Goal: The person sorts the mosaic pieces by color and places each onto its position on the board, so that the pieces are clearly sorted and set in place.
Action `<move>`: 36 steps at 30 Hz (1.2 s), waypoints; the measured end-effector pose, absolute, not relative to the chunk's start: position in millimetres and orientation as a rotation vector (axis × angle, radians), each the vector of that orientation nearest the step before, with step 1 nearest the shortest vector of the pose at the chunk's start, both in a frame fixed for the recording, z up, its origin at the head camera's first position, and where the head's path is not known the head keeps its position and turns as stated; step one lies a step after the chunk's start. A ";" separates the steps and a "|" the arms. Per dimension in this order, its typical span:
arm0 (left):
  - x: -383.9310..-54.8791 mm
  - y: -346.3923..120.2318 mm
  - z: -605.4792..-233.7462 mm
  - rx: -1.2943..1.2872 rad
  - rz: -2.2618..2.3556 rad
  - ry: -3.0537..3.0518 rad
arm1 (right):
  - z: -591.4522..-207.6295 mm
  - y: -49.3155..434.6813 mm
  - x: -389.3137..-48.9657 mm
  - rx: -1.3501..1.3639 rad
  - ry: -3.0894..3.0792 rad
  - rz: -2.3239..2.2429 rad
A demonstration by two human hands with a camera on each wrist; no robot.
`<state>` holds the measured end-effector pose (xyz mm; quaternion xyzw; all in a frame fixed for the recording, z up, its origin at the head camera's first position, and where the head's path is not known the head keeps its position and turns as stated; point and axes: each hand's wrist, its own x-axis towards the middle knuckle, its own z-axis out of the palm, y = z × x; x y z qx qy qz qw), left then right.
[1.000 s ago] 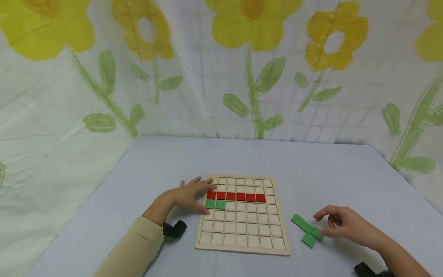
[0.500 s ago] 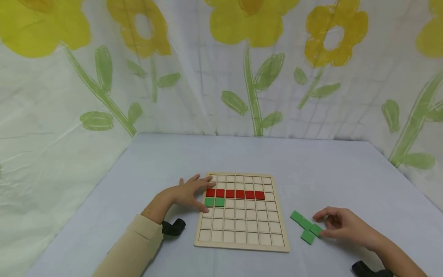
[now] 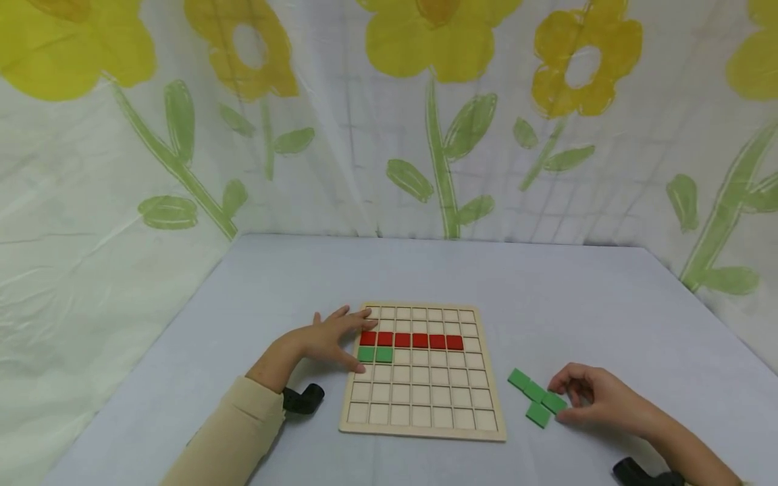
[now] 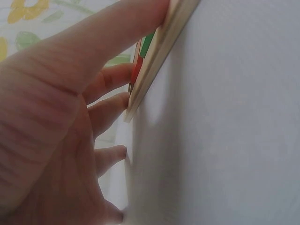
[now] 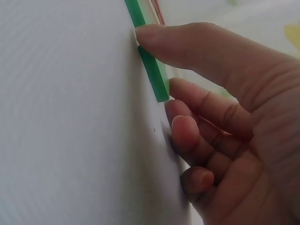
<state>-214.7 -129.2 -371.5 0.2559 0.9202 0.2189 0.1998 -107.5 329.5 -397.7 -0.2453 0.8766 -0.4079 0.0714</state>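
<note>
Head; pinched green tile (image 3: 554, 403) (right hand (image 3: 602, 401))

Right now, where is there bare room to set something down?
Free: the table between board and flowered backdrop, and left of the left sleeve. Crowded: the board's left edge, under the left hand, and right of the board, where the right hand touches one of four loose green tiles.

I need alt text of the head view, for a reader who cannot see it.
A person's right hand touches one of four loose green tiles on a table, while the left hand rests on the left edge of a grid board. Six red tiles form a row on the board, with two green tiles in the next row nearer.
</note>
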 end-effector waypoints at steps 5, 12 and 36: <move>-214.7 -129.9 -371.2 0.690 0.619 2.572 | -396.0 327.1 -107.4 -0.687 2.691 -1.171; -216.3 -129.5 -373.1 0.698 0.606 2.576 | -397.7 329.1 -107.3 -0.683 2.720 -1.138; -216.1 -130.2 -373.8 0.704 0.628 2.573 | -382.7 334.3 -121.7 -0.879 2.695 -1.214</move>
